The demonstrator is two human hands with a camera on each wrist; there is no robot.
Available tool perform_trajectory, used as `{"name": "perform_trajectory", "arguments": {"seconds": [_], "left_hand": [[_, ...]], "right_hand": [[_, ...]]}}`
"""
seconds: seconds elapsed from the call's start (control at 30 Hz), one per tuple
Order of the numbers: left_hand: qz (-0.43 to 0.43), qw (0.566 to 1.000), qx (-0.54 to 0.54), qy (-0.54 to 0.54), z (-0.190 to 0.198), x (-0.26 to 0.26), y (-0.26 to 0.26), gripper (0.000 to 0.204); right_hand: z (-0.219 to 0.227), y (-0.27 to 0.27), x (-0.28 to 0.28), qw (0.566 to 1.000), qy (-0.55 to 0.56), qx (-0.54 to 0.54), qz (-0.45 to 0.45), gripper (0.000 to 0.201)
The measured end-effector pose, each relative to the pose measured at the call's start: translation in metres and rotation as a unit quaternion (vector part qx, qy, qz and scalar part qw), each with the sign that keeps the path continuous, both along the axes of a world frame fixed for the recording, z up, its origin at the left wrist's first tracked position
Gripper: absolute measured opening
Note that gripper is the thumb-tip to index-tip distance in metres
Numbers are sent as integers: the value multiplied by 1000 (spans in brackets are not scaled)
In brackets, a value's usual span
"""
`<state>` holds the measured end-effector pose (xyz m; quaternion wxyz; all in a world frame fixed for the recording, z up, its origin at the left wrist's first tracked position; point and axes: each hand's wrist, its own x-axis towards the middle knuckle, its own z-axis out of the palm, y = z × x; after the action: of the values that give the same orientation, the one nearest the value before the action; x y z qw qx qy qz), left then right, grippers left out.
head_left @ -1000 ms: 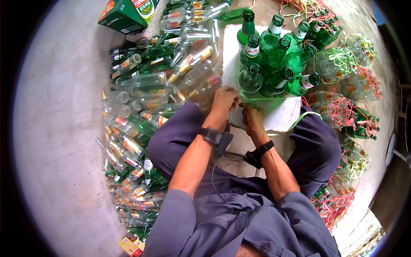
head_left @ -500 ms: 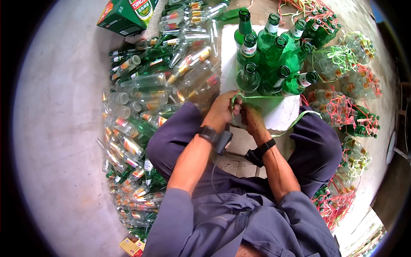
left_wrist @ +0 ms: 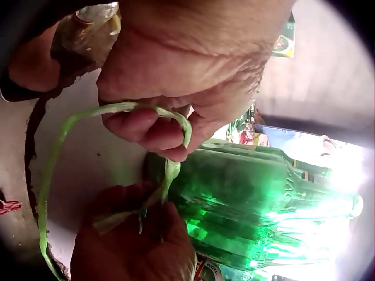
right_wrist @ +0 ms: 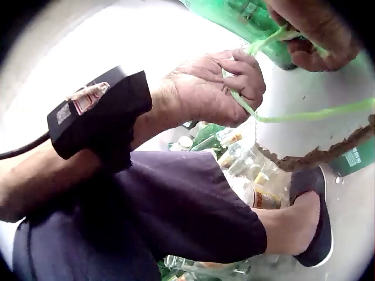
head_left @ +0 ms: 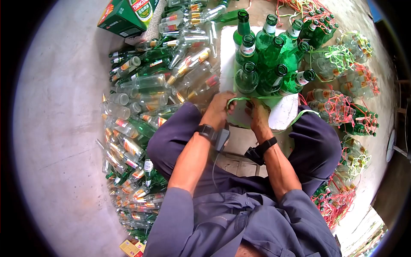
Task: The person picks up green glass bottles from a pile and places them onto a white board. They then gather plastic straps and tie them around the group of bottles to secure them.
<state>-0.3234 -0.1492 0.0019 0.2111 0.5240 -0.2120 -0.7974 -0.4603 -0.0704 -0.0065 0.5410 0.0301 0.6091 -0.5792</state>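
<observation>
Several green glass beer bottles (head_left: 270,53) stand close together on a white slab (head_left: 284,112), with a pale green plastic string (head_left: 269,97) passing low along their near side. My left hand (head_left: 220,107), just in front of the slab's left side, pinches the string; in the left wrist view the string (left_wrist: 44,199) loops over its curled fingers (left_wrist: 161,134). Close by on the right, my right hand (head_left: 260,113) holds another part of the string near the bottle bases. In the left wrist view a short string end sticks out from the right hand (left_wrist: 135,246).
Loose empty bottles (head_left: 150,92) lie heaped along the left. Bundles of bottles (head_left: 332,107) tied with red and green string stand to the right. A green beer carton (head_left: 128,17) sits at the upper left. The person's knees (head_left: 175,128) flank the slab's near end.
The hands have drawn a little apart, left hand leftward and right hand up and rightward. Green string now stretches between them where a small loop hung by the left fingers.
</observation>
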Motion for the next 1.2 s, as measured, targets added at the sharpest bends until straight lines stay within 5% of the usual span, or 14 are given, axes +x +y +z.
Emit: {"name": "perform_trajectory", "arguments": {"seconds": [0.13,0.33,0.4,0.57,0.63,0.83,0.93,1.1,1.17,1.2], "left_hand": [[-77,989,-100,-73,4,7,-7,15],[-107,974,-140,-139,9,9,0,15],[-103,971,-157,-147,6,8,2,16],[-84,967,-160,-177,1,5,5,13],[-67,967,-171,-175,-2,8,5,12],[-61,967,-170,-181,9,8,7,11],[-91,959,-172,-206,1,12,6,10],[-84,958,-170,-214,0,13,6,10],[-86,958,-171,-213,-5,12,8,10],[-87,958,-174,-210,-7,11,10,9]], "right_hand": [[-6,3,0,999,-24,-25,-36,26],[-5,11,-1,994,-22,-47,95,26],[-7,16,1,969,98,-19,227,35],[-24,23,25,974,164,-51,148,52],[-7,24,27,932,331,9,145,54],[17,26,22,892,404,72,189,58],[30,26,15,827,545,28,133,57],[16,22,-2,847,523,21,97,41],[5,23,3,947,287,-48,138,31],[0,26,11,959,249,-29,128,30]]}}
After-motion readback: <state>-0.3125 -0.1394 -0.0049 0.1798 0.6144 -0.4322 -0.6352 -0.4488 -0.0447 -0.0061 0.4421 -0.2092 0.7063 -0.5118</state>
